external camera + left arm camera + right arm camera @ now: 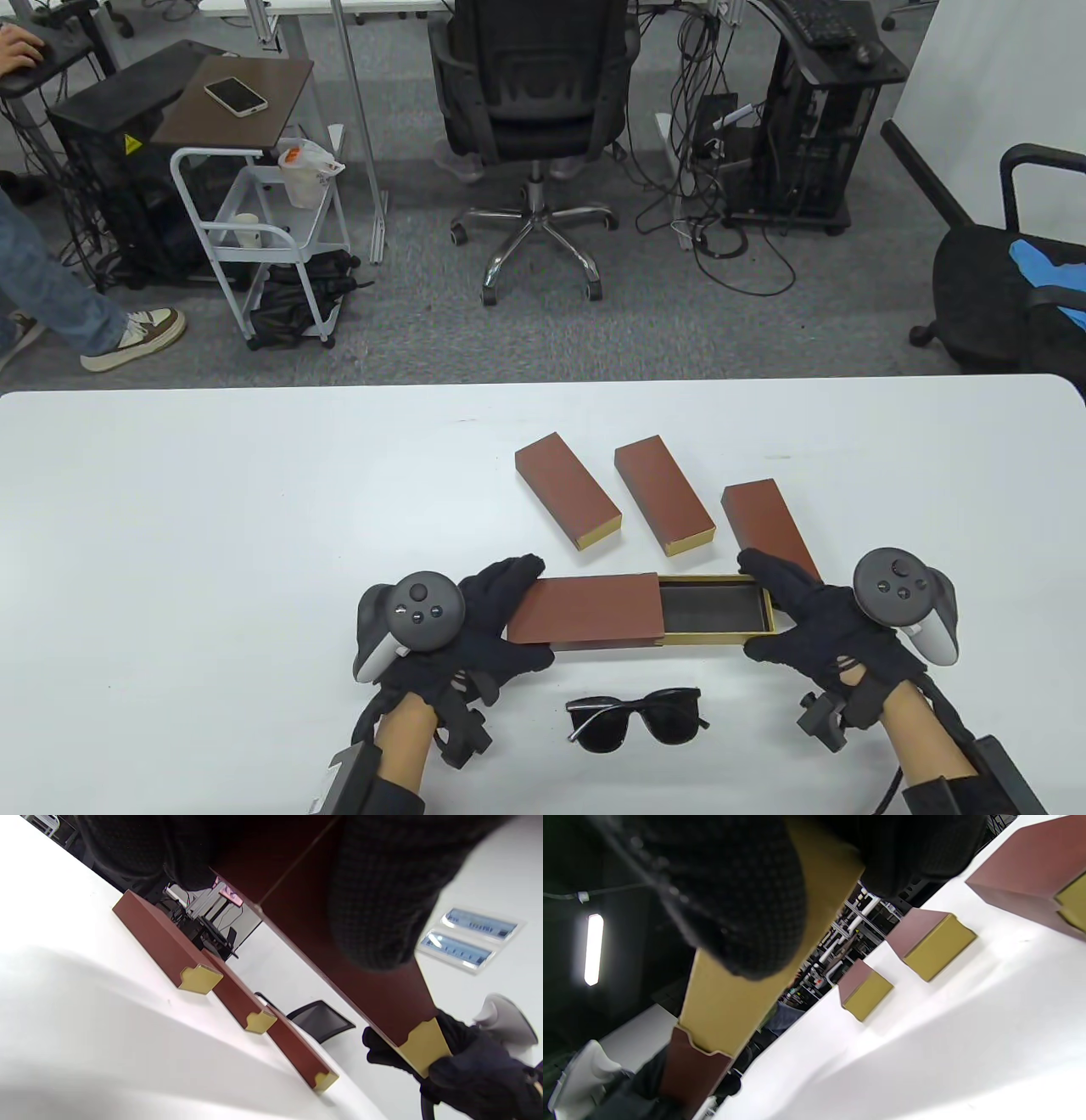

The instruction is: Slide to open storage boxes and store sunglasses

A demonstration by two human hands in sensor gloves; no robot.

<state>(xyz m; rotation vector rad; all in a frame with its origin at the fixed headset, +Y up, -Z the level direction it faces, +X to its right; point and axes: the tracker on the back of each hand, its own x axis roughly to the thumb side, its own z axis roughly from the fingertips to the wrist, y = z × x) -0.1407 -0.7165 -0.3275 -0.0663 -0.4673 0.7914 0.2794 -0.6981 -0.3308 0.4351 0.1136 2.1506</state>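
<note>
The left hand [475, 620] grips the brown sleeve [585, 609] to anchor it; the right hand [814, 620] pinches the gold drawer [717, 609] end, half extended. The sunglasses [636, 717] lie on the desk [212, 526] between both wrists, near for loading.

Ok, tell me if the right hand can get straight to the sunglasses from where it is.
Probably yes. The sunglasses lie on bare table just nearer the person than the open box, nothing between them and the right hand. But that hand now grips the gold tray and must let go first.
</note>
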